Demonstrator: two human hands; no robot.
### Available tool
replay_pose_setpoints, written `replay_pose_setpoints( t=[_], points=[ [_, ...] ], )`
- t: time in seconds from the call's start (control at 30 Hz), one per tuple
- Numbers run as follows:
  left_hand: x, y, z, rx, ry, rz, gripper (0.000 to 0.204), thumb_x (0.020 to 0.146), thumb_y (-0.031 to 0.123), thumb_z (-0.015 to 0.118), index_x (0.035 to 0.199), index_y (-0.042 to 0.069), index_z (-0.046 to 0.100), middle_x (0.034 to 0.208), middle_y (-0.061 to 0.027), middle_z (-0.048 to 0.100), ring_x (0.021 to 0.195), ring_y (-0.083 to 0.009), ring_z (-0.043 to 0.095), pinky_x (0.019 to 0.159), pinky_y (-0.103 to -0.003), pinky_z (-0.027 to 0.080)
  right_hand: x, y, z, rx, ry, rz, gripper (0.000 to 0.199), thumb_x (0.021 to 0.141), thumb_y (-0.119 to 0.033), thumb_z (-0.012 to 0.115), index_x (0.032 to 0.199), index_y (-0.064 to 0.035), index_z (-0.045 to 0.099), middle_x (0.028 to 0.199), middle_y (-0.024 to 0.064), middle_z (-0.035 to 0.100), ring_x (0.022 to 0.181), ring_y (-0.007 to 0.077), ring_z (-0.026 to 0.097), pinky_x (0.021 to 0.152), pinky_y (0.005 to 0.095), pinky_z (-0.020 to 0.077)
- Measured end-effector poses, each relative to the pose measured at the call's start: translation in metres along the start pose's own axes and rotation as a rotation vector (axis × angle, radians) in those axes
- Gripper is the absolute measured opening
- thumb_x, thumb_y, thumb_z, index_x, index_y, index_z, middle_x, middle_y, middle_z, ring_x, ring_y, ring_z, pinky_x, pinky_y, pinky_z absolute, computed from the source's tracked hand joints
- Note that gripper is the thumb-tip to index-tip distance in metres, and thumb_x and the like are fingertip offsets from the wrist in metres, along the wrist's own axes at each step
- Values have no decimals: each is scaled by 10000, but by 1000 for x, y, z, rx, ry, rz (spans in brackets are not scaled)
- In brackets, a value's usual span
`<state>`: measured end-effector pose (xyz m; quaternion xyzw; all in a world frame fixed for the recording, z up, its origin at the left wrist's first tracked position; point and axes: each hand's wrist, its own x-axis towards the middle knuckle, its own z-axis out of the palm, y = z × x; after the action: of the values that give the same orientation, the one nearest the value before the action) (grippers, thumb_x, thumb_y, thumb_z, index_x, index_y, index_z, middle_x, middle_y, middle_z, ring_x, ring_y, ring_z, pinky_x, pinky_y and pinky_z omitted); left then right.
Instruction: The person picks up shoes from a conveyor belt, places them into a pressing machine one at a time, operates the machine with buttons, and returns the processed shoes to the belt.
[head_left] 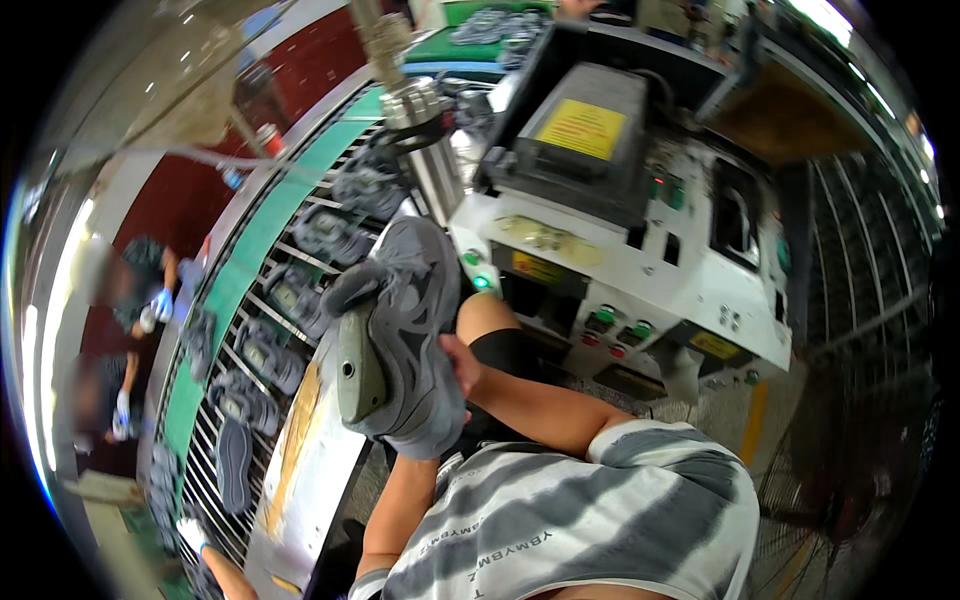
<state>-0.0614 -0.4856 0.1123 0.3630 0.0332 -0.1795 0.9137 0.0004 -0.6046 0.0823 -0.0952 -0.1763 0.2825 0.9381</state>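
Observation:
I hold a grey sneaker (415, 330) up in front of me, with its olive-green last (357, 378) showing at the opening. My right hand (461, 366) grips the shoe's side, thumb on the upper. My left hand (408, 466) is under the shoe's lower end and mostly hidden by it; only the wrist shows. The shoe's toe points up toward a steel cylinder head (420, 125) of the white machine (640, 270).
The white machine has green and red buttons (612, 322) and a black box with a yellow label (580, 128). On the left a slatted conveyor (215, 440) carries several grey shoes. Two people in blue gloves (160, 303) work beyond it. A wire fan guard (835, 480) is at lower right.

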Motion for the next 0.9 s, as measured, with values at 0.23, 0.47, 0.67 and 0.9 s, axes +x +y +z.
replay_pose_setpoints(
  t=[0.23, 0.47, 0.67, 0.9],
  points=[
    [91, -81, 18, 309, -324, -553, 331, 959, 241, 521, 1198, 18, 573, 956, -122, 683, 833, -249, 673, 812, -386, 543, -127, -149, 30, 59, 220, -500, 722, 812, -447, 522, 1408, -53, 413, 1370, 150, 509, 1230, 309, 502, 1070, 446, 364],
    [112, -81, -41, 408, -80, -338, 511, 892, 468, 558, 1180, 46, 573, 1036, -74, 640, 954, -206, 609, 790, -363, 487, -227, -236, 118, -1022, 272, -460, 1283, 575, -396, 872, 1519, -39, 79, 1333, 208, 448, 1196, 321, 504, 1018, 418, 382],
    [54, -99, 91, 96, -71, -685, 651, 916, 461, 544, 1409, 60, 404, 1363, -140, 509, 1246, -307, 493, 1102, -453, 338, -218, -194, 87, -1155, 475, -71, 1362, 529, -485, 879, 1533, -80, 52, 1367, 185, 407, 1248, 293, 430, 1059, 382, 288],
    [71, -86, 111, -152, -307, -869, 696, 940, 491, 512, 1443, 40, 350, 1417, -143, 463, 1281, -294, 472, 1096, -437, 360, -225, -192, 56, -1017, 603, -56, 1290, 549, -571, 831, 1536, -97, 151, 1480, 184, 310, 1347, 292, 335, 1125, 384, 183]
  ],
)
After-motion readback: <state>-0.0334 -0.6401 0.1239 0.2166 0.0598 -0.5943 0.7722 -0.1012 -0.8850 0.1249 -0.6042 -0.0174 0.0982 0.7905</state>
